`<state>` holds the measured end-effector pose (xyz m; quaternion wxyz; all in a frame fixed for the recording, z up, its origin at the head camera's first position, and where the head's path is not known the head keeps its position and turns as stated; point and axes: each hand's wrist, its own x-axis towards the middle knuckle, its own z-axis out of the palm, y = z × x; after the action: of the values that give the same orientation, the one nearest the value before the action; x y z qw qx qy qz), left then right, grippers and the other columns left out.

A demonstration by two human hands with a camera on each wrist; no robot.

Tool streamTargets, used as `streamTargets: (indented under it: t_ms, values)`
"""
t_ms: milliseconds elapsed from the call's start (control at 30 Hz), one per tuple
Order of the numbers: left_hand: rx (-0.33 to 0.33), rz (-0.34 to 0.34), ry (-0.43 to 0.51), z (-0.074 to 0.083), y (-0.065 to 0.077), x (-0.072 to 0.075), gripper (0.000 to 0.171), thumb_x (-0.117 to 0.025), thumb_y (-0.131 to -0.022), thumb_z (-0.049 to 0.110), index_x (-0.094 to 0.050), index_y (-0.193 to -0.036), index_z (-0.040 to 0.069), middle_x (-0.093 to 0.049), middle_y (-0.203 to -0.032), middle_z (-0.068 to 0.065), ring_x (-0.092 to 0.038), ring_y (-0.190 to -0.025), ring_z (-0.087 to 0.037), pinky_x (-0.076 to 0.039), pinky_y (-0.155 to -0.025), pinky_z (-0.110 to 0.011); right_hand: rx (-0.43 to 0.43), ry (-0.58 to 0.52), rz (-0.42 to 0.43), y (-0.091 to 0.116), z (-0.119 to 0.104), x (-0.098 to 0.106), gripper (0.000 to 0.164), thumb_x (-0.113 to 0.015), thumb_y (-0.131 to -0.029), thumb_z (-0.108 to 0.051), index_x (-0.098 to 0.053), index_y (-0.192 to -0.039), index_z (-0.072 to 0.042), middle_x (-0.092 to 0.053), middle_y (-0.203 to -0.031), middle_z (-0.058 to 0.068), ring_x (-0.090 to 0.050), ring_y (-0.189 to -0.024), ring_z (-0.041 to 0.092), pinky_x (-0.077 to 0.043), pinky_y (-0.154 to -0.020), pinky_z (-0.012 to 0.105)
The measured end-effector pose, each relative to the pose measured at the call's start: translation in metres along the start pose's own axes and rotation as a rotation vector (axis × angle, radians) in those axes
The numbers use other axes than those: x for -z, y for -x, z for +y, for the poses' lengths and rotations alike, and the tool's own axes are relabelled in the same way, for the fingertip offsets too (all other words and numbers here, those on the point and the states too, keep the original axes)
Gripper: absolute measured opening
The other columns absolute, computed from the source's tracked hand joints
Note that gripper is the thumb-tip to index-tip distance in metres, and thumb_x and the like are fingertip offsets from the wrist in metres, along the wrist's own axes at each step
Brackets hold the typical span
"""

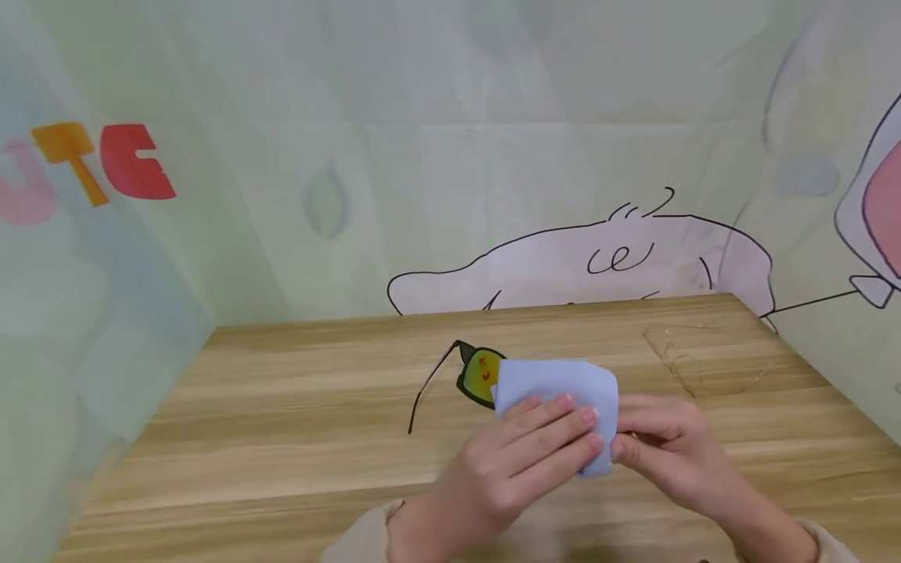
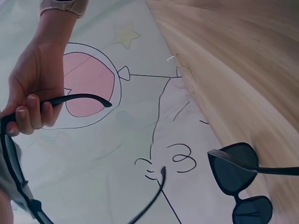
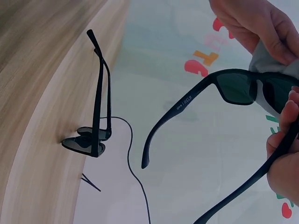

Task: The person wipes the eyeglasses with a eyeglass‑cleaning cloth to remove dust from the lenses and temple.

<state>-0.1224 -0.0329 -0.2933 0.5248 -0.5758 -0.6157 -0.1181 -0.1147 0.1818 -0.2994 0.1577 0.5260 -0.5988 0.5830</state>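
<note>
My right hand (image 1: 676, 450) grips one temple arm of a pair of dark-framed sunglasses (image 1: 482, 377). Folded over their other end is a light blue cloth (image 1: 556, 379), which my left hand (image 1: 510, 465) pinches around a lens. The free lens looks mirrored yellow-green in the head view and dark in the right wrist view. From that lens the second temple arm (image 3: 168, 119) hangs down, unfolded. The cloth (image 3: 264, 65) wraps the near lens and bridge, so part of the frame is hidden.
Another pair of dark sunglasses (image 3: 84, 144) rests on the wooden table (image 1: 296, 391) with its arms unfolded. Toward the table's back right corner lie thin wire-rimmed glasses (image 1: 684, 367). A printed curtain (image 1: 281, 156) closes off the back and sides.
</note>
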Motion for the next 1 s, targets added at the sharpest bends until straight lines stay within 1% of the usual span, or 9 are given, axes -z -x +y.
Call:
streamTargets:
  t_ms: [133, 167, 233, 367, 500, 700, 767, 900, 1000]
  values:
    - [0.005, 0.002, 0.007, 0.002, 0.007, 0.002, 0.022, -0.052, -0.094, 0.007, -0.068, -0.109, 0.005, -0.066, -0.112, -0.009, -0.059, -0.11, -0.022, -0.045, -0.098, -0.032, -0.023, 0.008, -0.004, 0.0, -0.002, 0.003, 0.017, -0.057, -0.088, -0.002, -0.066, -0.1, 0.005, -0.06, -0.084, 0.009, -0.052, -0.07, 0.012, -0.044, -0.049, 0.022]
    - [0.021, 0.0, 0.015, 0.002, 0.009, 0.002, 0.022, -0.052, -0.094, 0.007, -0.068, -0.109, 0.005, -0.066, -0.113, -0.01, -0.059, -0.11, -0.022, -0.045, -0.098, -0.032, -0.035, 0.013, -0.002, 0.0, -0.003, 0.003, 0.015, -0.058, -0.088, -0.001, -0.066, -0.099, 0.005, -0.057, -0.08, 0.009, -0.05, -0.067, 0.013, -0.041, -0.046, 0.024]
    - [0.055, 0.013, 0.011, 0.003, 0.011, 0.003, 0.022, -0.05, -0.095, 0.005, -0.068, -0.109, 0.002, -0.066, -0.112, -0.012, -0.06, -0.109, -0.023, -0.045, -0.097, -0.031, -0.05, 0.027, 0.001, 0.001, -0.004, 0.004, 0.012, -0.058, -0.087, -0.002, -0.066, -0.096, 0.003, -0.054, -0.076, 0.009, -0.047, -0.064, 0.014, -0.039, -0.043, 0.024]
    - [0.153, 0.048, 0.014, 0.003, 0.015, 0.005, 0.023, -0.047, -0.096, 0.003, -0.066, -0.108, -0.004, -0.065, -0.112, -0.017, -0.061, -0.106, -0.025, -0.047, -0.094, -0.031, -0.081, 0.039, 0.008, 0.003, -0.005, 0.005, 0.008, -0.059, -0.087, -0.002, -0.065, -0.092, 0.0, -0.051, -0.074, 0.008, -0.046, -0.062, 0.014, -0.036, -0.041, 0.024]
    - [0.191, 0.056, -0.004, 0.0, 0.015, 0.004, 0.025, -0.045, -0.097, 0.003, -0.065, -0.11, -0.005, -0.064, -0.114, -0.017, -0.061, -0.108, -0.026, -0.047, -0.094, -0.032, -0.082, 0.052, -0.003, 0.002, -0.006, 0.005, 0.005, -0.058, -0.088, -0.002, -0.063, -0.088, -0.002, -0.048, -0.071, 0.006, -0.043, -0.059, 0.013, -0.033, -0.04, 0.022]
    - [0.205, 0.081, 0.017, -0.001, 0.005, -0.004, 0.025, -0.044, -0.096, 0.0, -0.064, -0.11, -0.005, -0.064, -0.114, -0.018, -0.06, -0.109, -0.026, -0.046, -0.096, -0.032, 0.005, 0.076, -0.061, -0.004, -0.007, 0.001, 0.008, -0.057, -0.09, -0.004, -0.058, -0.082, -0.002, -0.045, -0.068, 0.005, -0.04, -0.057, 0.011, -0.032, -0.044, 0.016]
    - [0.195, 0.089, 0.02, -0.001, 0.001, -0.007, 0.024, -0.045, -0.096, -0.001, -0.064, -0.109, -0.005, -0.064, -0.113, -0.018, -0.06, -0.108, -0.026, -0.046, -0.096, -0.032, 0.021, 0.085, -0.07, -0.005, -0.006, 0.0, 0.009, -0.057, -0.09, -0.006, -0.057, -0.082, -0.002, -0.046, -0.068, 0.005, -0.04, -0.058, 0.011, -0.032, -0.045, 0.016]
    - [0.137, 0.093, -0.025, 0.0, -0.006, -0.012, 0.023, -0.047, -0.095, -0.001, -0.066, -0.107, -0.003, -0.066, -0.11, -0.016, -0.061, -0.107, -0.025, -0.044, -0.098, -0.031, 0.053, 0.093, -0.069, -0.006, -0.004, 0.0, 0.008, -0.059, -0.089, -0.006, -0.063, -0.088, 0.0, -0.054, -0.073, 0.006, -0.046, -0.063, 0.012, -0.037, -0.048, 0.018]
    - [0.101, 0.092, -0.076, 0.0, -0.011, -0.013, 0.022, -0.047, -0.095, -0.001, -0.067, -0.105, -0.002, -0.066, -0.109, -0.015, -0.061, -0.106, -0.025, -0.044, -0.098, -0.03, 0.077, 0.097, -0.063, -0.005, -0.001, 0.001, 0.012, -0.06, -0.088, -0.006, -0.066, -0.095, 0.002, -0.06, -0.08, 0.008, -0.051, -0.069, 0.014, -0.041, -0.05, 0.022]
